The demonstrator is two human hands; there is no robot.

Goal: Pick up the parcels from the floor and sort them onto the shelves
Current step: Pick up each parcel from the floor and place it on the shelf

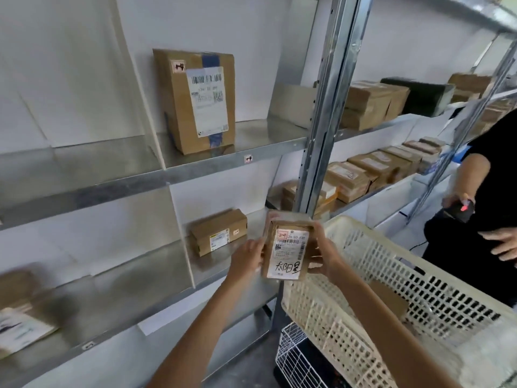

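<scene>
A small brown parcel (286,252) with a white label and black handwriting is held upright in front of the metal shelves (179,175). My left hand (247,257) grips its left edge and my right hand (321,253) grips its right edge. The label faces me. On the upper shelf a tall brown box (195,99) stands upright. A small flat box (218,232) lies on the shelf below, just left of the held parcel. Another parcel (19,312), blurred, lies at the far left on a lower shelf.
A cream plastic basket (391,278) sits under my right arm, with a white wire basket (296,357) below it. Rows of brown parcels (372,175) fill the right-hand shelves. A person in black (489,197) stands at the right holding a scanner (461,210).
</scene>
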